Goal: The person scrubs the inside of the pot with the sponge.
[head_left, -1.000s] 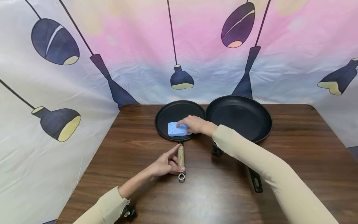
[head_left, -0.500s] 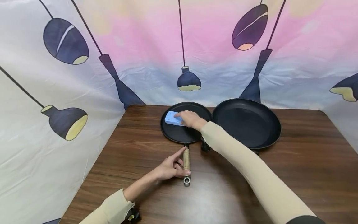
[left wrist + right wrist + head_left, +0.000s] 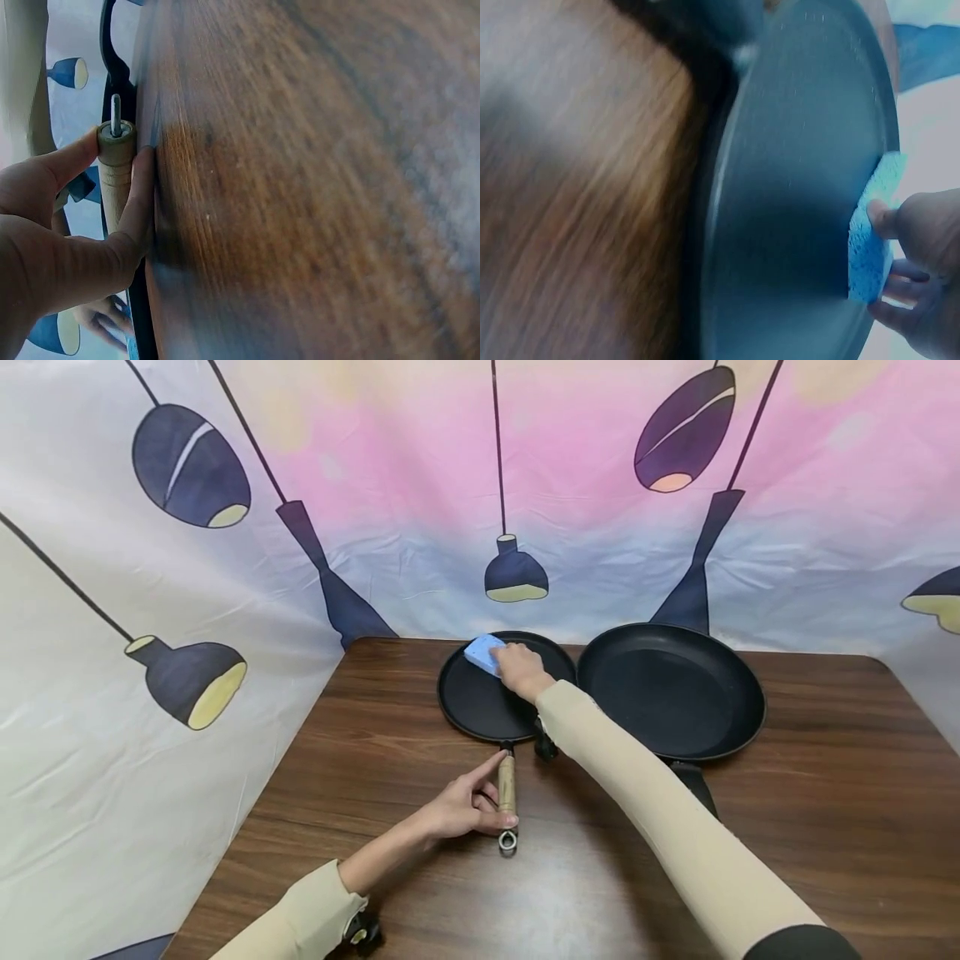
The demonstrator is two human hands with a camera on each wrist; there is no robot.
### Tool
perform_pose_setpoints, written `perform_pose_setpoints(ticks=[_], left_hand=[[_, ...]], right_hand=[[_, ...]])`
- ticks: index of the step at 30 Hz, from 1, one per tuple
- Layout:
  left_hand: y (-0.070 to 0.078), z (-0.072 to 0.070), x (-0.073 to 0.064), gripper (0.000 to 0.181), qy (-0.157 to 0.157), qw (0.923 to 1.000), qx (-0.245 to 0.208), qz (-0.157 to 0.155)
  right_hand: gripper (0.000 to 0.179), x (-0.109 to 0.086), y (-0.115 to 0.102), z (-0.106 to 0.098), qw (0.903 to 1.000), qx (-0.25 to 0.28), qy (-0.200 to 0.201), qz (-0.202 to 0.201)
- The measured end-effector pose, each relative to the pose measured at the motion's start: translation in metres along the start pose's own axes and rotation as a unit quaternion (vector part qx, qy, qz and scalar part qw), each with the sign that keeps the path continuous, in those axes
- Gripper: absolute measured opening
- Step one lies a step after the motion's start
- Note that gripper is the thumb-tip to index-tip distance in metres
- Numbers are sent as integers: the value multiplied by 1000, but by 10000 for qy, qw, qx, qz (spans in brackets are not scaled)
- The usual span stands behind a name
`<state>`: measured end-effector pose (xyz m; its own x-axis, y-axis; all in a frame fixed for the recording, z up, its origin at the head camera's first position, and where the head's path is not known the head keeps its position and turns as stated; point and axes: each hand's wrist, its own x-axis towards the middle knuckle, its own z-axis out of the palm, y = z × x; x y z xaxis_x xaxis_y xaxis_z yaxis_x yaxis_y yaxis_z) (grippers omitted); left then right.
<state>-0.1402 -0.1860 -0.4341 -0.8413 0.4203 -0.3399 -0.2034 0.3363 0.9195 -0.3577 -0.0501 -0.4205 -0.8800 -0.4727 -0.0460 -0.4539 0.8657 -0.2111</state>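
Observation:
A blue sponge [image 3: 483, 653] lies against the far part of a flat black pan [image 3: 480, 706]. My right hand [image 3: 520, 668] grips the sponge; in the right wrist view the thumb presses one face of the sponge [image 3: 871, 232] and the other fingers wrap its far side. The pan's wooden handle [image 3: 507, 783], with a metal ring at its end, points toward me. My left hand [image 3: 461, 806] holds this handle between thumb and fingers. Close up in the left wrist view, the fingers flank the handle's ring end [image 3: 117, 142].
A larger, deeper black frying pan [image 3: 671, 693] stands right beside the flat pan, its black handle [image 3: 696, 789] partly behind my right sleeve. Both are on a brown wooden table [image 3: 360, 735]. A cloth backdrop [image 3: 420, 485] printed with lamps hangs behind the table.
My right hand has moved the sponge from the pan's near side up to its far edge, and the sponge has turned. The left hand keeps its hold on the handle. The head view has shifted slightly.

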Motion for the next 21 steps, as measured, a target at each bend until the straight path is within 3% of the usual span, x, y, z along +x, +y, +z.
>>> perform_pose_setpoints(ticks=[13,21], left_hand=[[5,2,2,101,9,10000,0,-15],[3,2,-1,101,62,9999,31,-73]], right_hand=[[28,-9,32,-14,9958,-87,13,916],[29,-19,31,-10,9972,-425,-51,620]])
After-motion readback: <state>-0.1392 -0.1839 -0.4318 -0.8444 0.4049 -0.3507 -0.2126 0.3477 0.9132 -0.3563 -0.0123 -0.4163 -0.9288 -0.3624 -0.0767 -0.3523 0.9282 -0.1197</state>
